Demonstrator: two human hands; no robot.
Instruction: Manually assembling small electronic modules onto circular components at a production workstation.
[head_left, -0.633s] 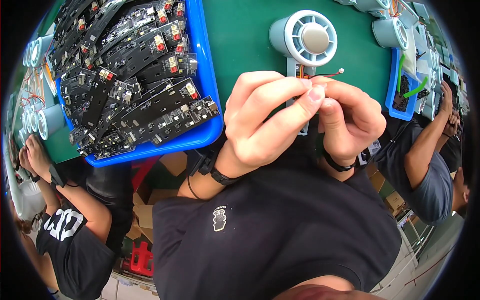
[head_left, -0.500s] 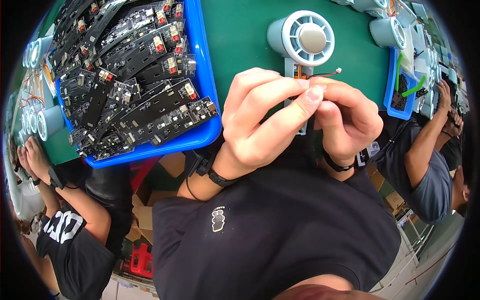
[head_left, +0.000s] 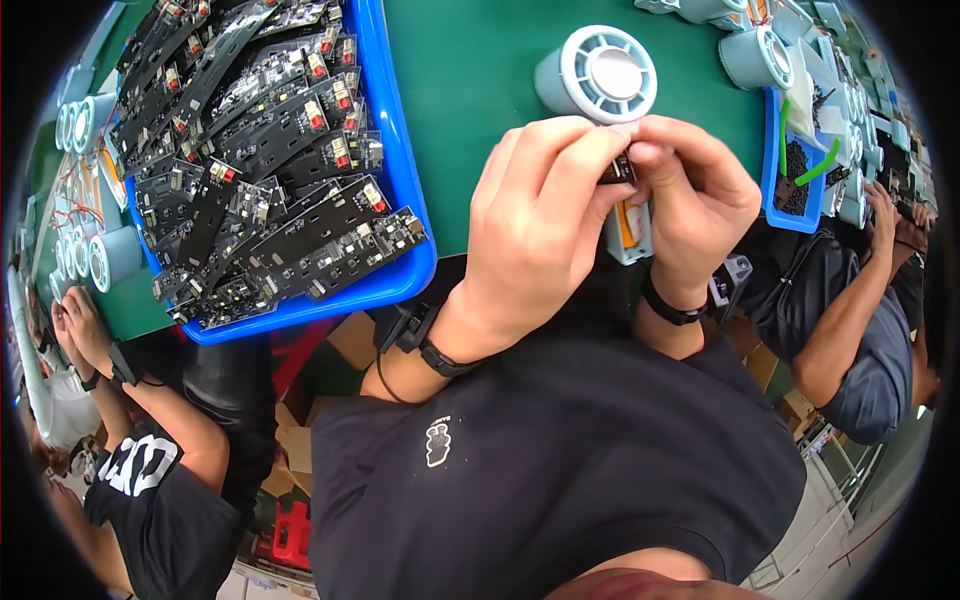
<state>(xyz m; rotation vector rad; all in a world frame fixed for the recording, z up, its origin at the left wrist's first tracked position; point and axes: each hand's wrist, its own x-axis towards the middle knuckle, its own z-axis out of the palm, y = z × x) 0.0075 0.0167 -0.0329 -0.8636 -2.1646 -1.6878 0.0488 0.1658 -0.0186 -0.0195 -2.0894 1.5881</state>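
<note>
Head view: left hand (head_left: 540,205) and right hand (head_left: 705,190) meet closely, fingers bent; what either grips cannot be told. Beneath them, a light-blue device (head_left: 612,72) lies toward the near edge of the green surface (head_left: 465,110). Open stretches separate it from the blue tray (head_left: 402,160), left, and blue bin (head_left: 771,195), right.

The wearer's two hands (head_left: 535,215), two blue trays (head_left: 408,200) and two green strips (head_left: 819,164) show.

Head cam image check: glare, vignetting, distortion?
Head view: disc on the pale blue housing glares nearly white; head view: black vignette all round, blue tray edge bowed; head view: left hand and right hand look fairly sharp, hiding most detail between their fingertips.
</note>
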